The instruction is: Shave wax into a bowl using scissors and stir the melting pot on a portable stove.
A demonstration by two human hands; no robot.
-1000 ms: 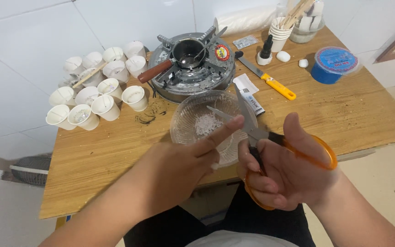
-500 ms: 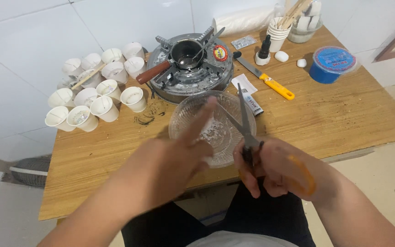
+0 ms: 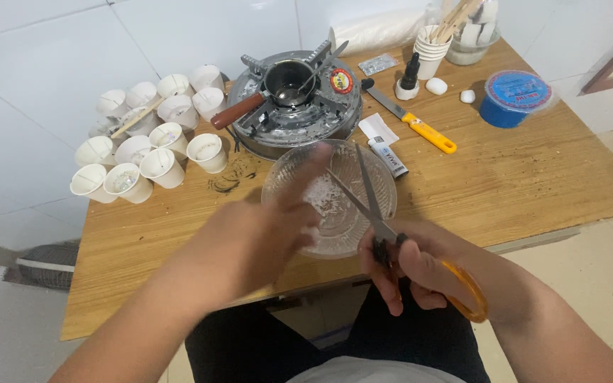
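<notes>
Fingers (image 3: 399, 273) of my right hand (image 3: 420, 273) grip orange-handled scissors (image 3: 377, 220), blades parted over the glass bowl (image 3: 285, 191); my left hand (image 3: 264, 234) points one finger across it. Snipping underway, I judge; next closes blades.

Wooden table (image 3: 519, 184), light grain, dark specks + a black scorch smear (image 3: 230, 179) near centre-left. On it: cluster of white paper cups (image 3: 147, 135) at left edge, some w/ wicks; round metal stove (image 3: 296, 106) at back-centre; clear glass bowl (image 3: 329, 197) just in front of stove; yellow-handled knife (image 3: 413, 120) right of stove; small tube (image 3: 389, 157) beside bowl; blue lidded tub (image 3: 514, 98) at back-right; stacked cups (image 3: 431, 50) and dropper bottle (image 3: 410, 78) at back edge.
</notes>
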